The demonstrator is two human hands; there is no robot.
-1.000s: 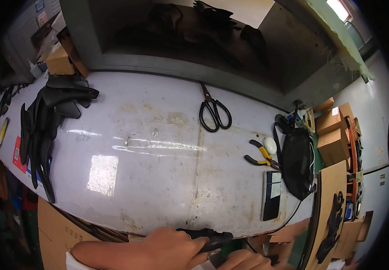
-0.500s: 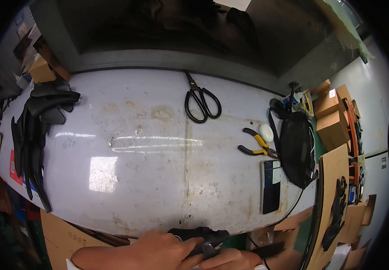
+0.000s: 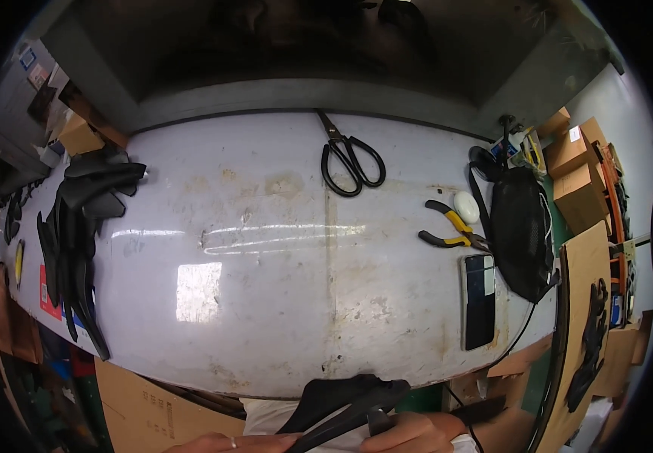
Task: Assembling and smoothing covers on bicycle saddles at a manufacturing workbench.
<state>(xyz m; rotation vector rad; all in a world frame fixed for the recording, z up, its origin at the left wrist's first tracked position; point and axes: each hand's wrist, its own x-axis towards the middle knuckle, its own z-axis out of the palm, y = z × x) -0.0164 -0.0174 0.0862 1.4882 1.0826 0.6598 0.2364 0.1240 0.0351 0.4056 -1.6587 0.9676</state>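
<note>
A long black curved part (image 3: 357,399), rubber or plastic by its look, is held at the table's near edge, in front of my body. My left hand (image 3: 236,444), a ring on one finger, pinches its lower left end. My right hand (image 3: 411,433) is closed at the part's right side. A short dark grey flat piece (image 3: 377,420) sticks up at its fingertips; I cannot make out what it is. The lower picture edge cuts off much of both hands.
Black-handled scissors (image 3: 351,164), pliers (image 3: 451,229), a white oval object (image 3: 466,207), a phone (image 3: 478,302) and a black mesh bag (image 3: 521,234) lie on the white table (image 3: 266,294). Black parts (image 3: 77,234) are piled left. Cardboard boxes (image 3: 579,181) stand right.
My left hand has moved down and left, off the middle of the black part to its lower end. More of the part shows now. The view has shifted slightly.
</note>
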